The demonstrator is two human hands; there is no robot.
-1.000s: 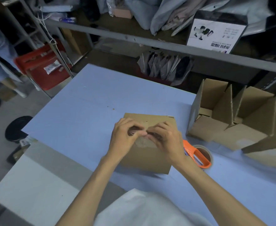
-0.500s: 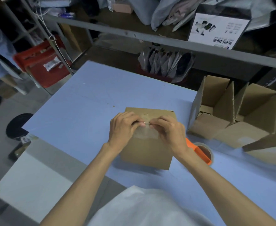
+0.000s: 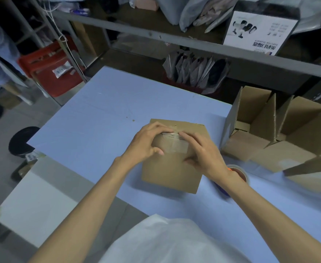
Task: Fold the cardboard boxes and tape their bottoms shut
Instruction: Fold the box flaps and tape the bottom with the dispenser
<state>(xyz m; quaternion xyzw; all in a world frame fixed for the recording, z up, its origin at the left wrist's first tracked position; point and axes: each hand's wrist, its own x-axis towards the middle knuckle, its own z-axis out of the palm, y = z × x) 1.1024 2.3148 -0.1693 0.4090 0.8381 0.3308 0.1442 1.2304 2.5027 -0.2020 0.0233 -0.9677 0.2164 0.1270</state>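
Note:
A closed cardboard box (image 3: pixel 171 171) lies on the blue table (image 3: pixel 99 126) in front of me. A strip of clear tape (image 3: pixel 175 146) runs across its top face toward the far edge. My left hand (image 3: pixel 146 144) arches over the tape's left side, fingertips on the tape's far end and thumb on the cardboard. My right hand (image 3: pixel 203 154) mirrors it on the right, fingertips on the tape and thumb lower on the box. An orange tape dispenser (image 3: pixel 238 172) with its roll lies just right of the box, mostly hidden behind my right wrist.
Several folded open boxes (image 3: pixel 260 133) stand at the table's right edge. A metal shelf rail (image 3: pixel 193 44) crosses behind the table, with a white printed carton (image 3: pixel 258 33) on it. A red crate (image 3: pixel 49 71) and a black stool (image 3: pixel 21 141) stand at the left.
The tape end that both hands pinched above the box now lies on the cardboard. My fingers have spread over it, and the thumbs have moved down and apart.

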